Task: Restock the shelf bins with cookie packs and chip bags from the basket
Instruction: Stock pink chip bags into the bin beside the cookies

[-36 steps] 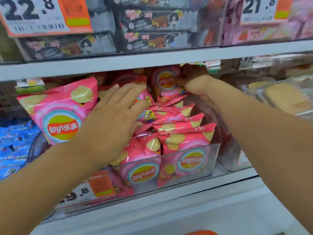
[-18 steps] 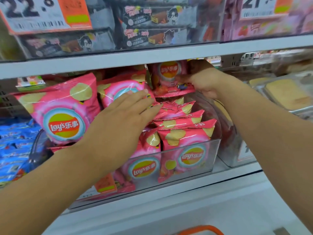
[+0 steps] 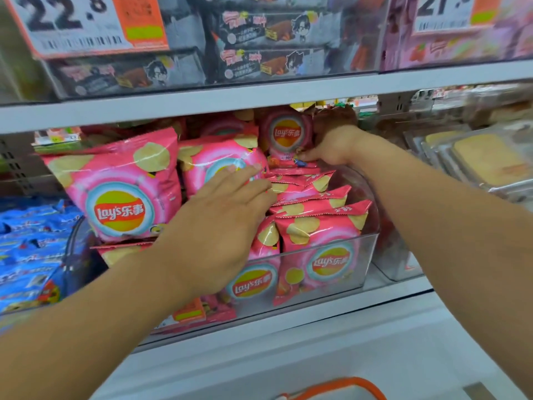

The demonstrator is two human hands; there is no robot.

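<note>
Well into restocking: clear bin [image 3: 331, 272] nearly full of pink chip bags, right hand [image 3: 331, 150] pinching upright chip bag [image 3: 285, 134] at back, left hand [image 3: 222, 226] flat-fingered on stack, basket [image 3: 331, 389] contents hidden.

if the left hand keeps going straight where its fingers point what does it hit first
Likely the large pink chip bag standing behind the rows; the left hand's straight fingertips already lie at its lower front. Depth is unclear.

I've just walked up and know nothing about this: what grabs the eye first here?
Bright pink chip bags crammed into a clear shelf bin at centre. The left hand lies flat on them while the right hand pinches one upright bag at the back. Big price tags hang on the shelf above.
</note>
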